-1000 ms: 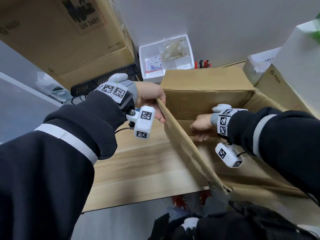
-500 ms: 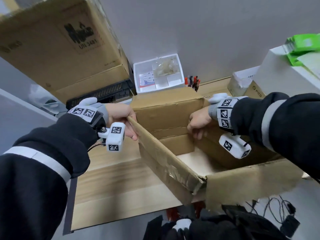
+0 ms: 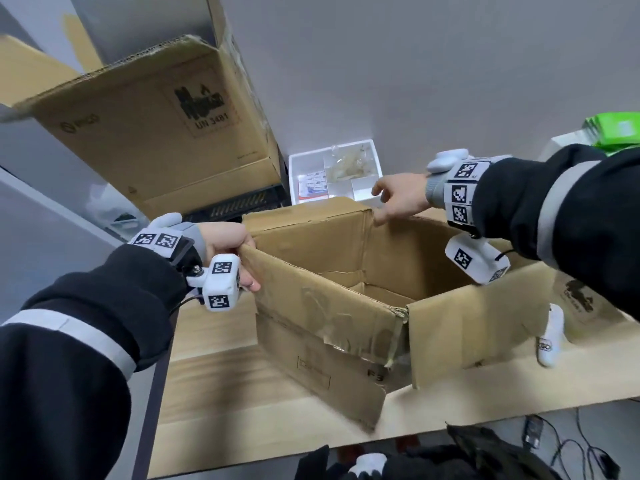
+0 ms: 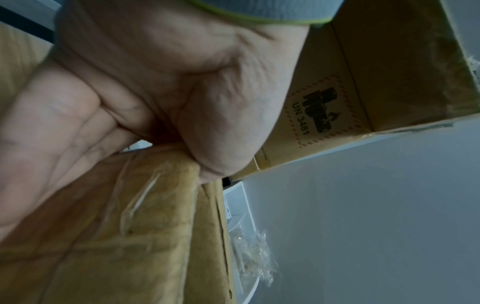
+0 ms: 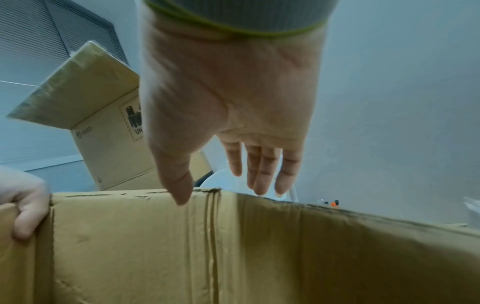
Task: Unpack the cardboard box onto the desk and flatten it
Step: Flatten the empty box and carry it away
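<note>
A worn brown cardboard box (image 3: pixel 329 327) stands open-topped on the wooden desk (image 3: pixel 221 386), and only its folded cardboard flaps show inside. My left hand (image 3: pixel 242 261) grips the top edge of the box's left wall, fingers curled over the rim; in the left wrist view the left hand (image 4: pixel 168 148) pinches creased cardboard (image 4: pixel 130 226). My right hand (image 3: pixel 381 202) hovers at the box's far right corner with straight, spread fingers. In the right wrist view the right hand (image 5: pixel 228 185) has its thumb tip at the box rim (image 5: pixel 259 236) and holds nothing.
A large cardboard box marked UN 3481 (image 3: pixel 156 133) leans at the back left over a black slatted item (image 3: pixel 235 206). A white compartment tray (image 3: pixel 336 174) sits against the wall. On the right lie a white controller (image 3: pixel 550 337), flat cardboard (image 3: pixel 581 299) and green packets (image 3: pixel 616 129).
The box has swung round and its walls now stand squarer. My right hand has let go of the far wall and risen to the far right corner. The left hand keeps its grip.
</note>
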`<act>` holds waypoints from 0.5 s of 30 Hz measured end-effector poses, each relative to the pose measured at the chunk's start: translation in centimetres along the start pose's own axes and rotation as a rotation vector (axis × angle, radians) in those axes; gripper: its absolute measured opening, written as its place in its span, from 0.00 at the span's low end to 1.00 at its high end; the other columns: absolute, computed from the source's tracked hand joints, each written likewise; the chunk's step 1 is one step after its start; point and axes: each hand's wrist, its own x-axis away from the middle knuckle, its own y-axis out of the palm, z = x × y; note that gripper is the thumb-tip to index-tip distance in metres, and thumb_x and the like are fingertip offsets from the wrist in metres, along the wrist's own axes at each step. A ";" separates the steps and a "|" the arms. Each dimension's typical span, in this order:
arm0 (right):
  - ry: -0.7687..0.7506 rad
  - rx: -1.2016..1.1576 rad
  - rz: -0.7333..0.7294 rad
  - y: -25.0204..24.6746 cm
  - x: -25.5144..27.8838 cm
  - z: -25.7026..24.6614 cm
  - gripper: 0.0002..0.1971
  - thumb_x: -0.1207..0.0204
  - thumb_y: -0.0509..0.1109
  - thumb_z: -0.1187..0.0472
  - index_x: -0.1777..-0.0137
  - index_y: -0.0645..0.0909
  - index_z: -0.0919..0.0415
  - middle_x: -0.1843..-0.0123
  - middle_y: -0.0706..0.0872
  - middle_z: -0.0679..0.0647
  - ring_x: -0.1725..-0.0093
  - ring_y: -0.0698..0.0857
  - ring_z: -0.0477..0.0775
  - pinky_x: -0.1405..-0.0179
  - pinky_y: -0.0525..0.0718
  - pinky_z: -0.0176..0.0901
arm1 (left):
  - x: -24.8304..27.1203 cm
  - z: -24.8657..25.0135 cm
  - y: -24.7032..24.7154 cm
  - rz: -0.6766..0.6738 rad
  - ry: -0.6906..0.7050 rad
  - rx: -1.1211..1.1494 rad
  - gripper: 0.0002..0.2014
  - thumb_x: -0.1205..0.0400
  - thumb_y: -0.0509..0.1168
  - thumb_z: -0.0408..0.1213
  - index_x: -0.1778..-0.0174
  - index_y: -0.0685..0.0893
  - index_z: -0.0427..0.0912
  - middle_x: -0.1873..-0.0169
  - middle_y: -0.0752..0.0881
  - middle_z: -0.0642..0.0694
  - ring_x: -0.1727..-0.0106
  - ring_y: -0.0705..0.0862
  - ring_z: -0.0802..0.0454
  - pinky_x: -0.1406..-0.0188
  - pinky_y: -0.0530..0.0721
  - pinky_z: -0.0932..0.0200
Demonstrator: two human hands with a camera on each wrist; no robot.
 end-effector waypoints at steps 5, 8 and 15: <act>0.021 -0.050 -0.231 0.2 0.0 0.0 0.31 0.28 0.75 0.38 0.27 0.77 0.49 0.31 0.80 0.51 0.34 0.81 0.58 0.33 0.83 0.51 | -0.5 -0.3 -0.6 -0.009 -0.069 0.184 0.23 0.18 0.50 0.25 0.27 0.66 0.17 0.47 0.85 0.15 0.55 0.91 0.25 0.57 0.91 0.35; 0.008 -0.130 -0.343 0.2 0.2 -0.7 0.41 0.39 0.75 0.26 0.29 0.75 0.47 0.29 0.77 0.53 0.30 0.78 0.58 0.27 0.78 0.54 | -0.9 -0.6 -1.0 0.011 -0.069 0.306 0.16 0.14 0.50 0.28 0.31 0.66 0.25 0.39 0.79 0.17 0.63 0.91 0.22 0.66 0.90 0.31; -0.166 0.271 -0.472 0.7 1.5 -2.0 0.64 0.45 0.87 0.39 0.13 0.54 0.54 0.15 0.65 0.50 0.18 0.67 0.55 0.18 0.67 0.54 | -1.7 -1.7 -2.1 -0.032 -0.147 0.402 0.16 0.12 0.52 0.30 0.31 0.69 0.26 0.23 0.74 0.29 0.67 0.90 0.21 0.82 0.88 0.37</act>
